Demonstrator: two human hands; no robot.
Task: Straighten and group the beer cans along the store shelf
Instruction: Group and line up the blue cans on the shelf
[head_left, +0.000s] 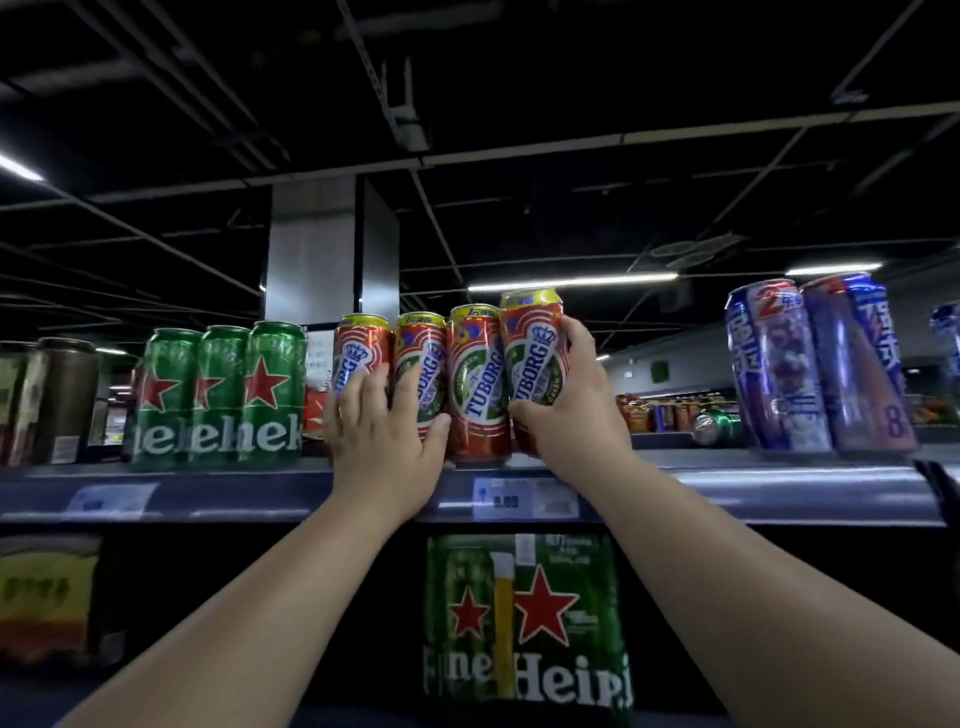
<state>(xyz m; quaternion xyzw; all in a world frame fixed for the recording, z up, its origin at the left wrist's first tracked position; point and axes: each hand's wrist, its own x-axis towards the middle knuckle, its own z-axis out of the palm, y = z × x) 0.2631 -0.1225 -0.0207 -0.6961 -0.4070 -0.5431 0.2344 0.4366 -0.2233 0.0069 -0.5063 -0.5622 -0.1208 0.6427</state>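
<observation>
Several red Tuborg cans (477, 379) stand in a row on the top shelf (727, 483). My right hand (571, 410) grips the rightmost red can (530, 348), which sits higher than its neighbours and tilts slightly. My left hand (384, 426) rests with straight fingers against the fronts of the two left red cans (358, 353), thumb touching the third. Three green Heineken cans (221, 395) stand close together to the left.
Two dark brown cans (49, 400) stand at the far left. Two tall blue cans (821, 364) lean at the right, with a gap between them and the red cans. A green can (717, 426) lies on its side behind. A Heineken multipack (524, 623) sits below.
</observation>
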